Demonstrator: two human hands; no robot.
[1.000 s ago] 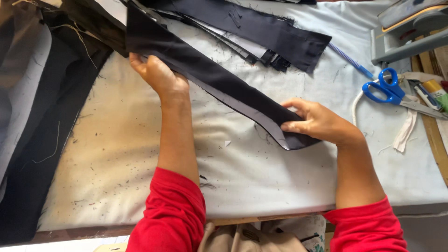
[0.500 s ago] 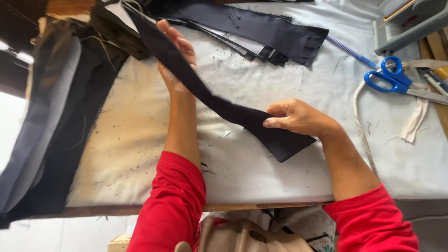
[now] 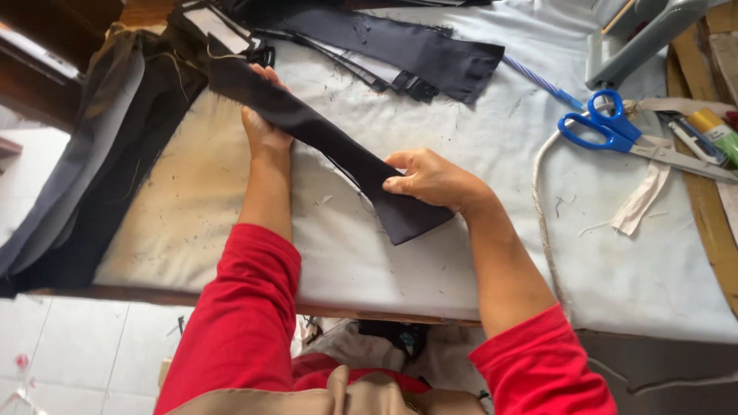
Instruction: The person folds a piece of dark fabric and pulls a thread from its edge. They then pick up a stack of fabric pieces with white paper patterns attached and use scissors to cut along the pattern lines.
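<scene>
On the padded work table point(image 3: 231, 230), a long dark fabric strip point(image 3: 338, 150) lies diagonally, gripped at two places. Left hand point(image 3: 263, 123) is closed around the strip's upper stretch, fingers wrapped over its edge. Right hand point(image 3: 434, 178) pinches the strip near its lower end — thumb and fingers clamped on the cloth. More dark fabric pieces point(image 3: 415, 54) lie beyond. Blue-handled scissors point(image 3: 615, 131) rest well apart at the right, beside a white cord point(image 3: 542, 200).
</scene>
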